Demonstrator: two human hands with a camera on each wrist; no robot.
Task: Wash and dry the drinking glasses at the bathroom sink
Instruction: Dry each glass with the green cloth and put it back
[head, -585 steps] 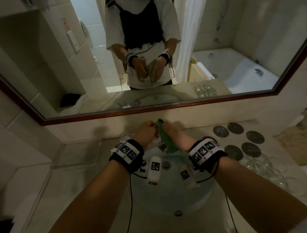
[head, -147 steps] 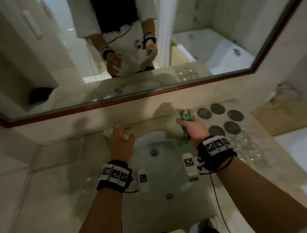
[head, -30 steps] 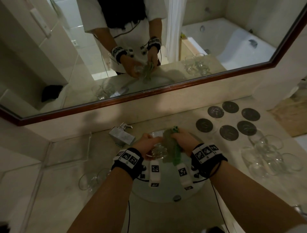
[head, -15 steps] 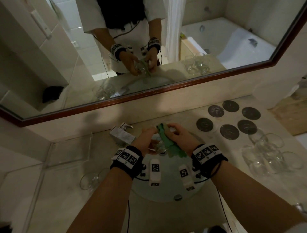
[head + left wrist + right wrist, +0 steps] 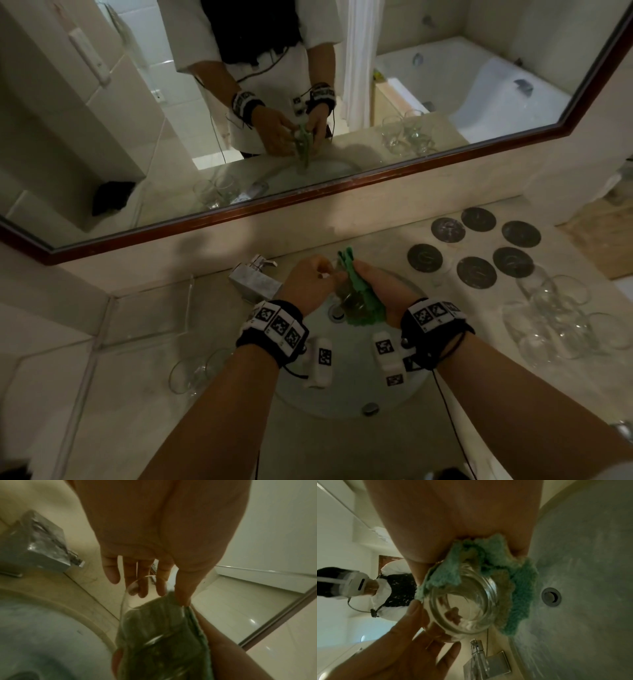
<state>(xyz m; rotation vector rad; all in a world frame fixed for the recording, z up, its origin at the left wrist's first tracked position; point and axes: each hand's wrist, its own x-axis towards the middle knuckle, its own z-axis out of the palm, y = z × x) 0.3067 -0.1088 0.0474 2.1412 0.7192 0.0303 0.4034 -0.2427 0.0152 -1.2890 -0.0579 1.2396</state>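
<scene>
Over the round sink basin (image 5: pixel 346 397) both hands work on one clear drinking glass (image 5: pixel 346 297). My left hand (image 5: pixel 310 282) grips the glass by its side near the rim. My right hand (image 5: pixel 383 289) clutches a green cloth (image 5: pixel 359 291) pressed against the glass, with one end sticking up above the fingers. In the left wrist view the cloth (image 5: pixel 164 650) shows through the glass wall (image 5: pixel 130 609), below my left hand's fingers (image 5: pixel 137 577). In the right wrist view the glass (image 5: pixel 462 608) lies with its base toward the camera and the cloth (image 5: pixel 518 595) is bunched round it.
A square chrome faucet (image 5: pixel 255 279) stands just left of the hands. Several glasses (image 5: pixel 561 318) crowd the counter at the right, near several dark round coasters (image 5: pixel 476 272). Two glasses (image 5: pixel 195 373) lie on the left counter. A mirror (image 5: pixel 308 102) runs along the wall.
Over the last second both hands rose slightly toward the faucet. The cloth has shifted around the glass and its end now sticks up. The glass has stayed in my left hand.
</scene>
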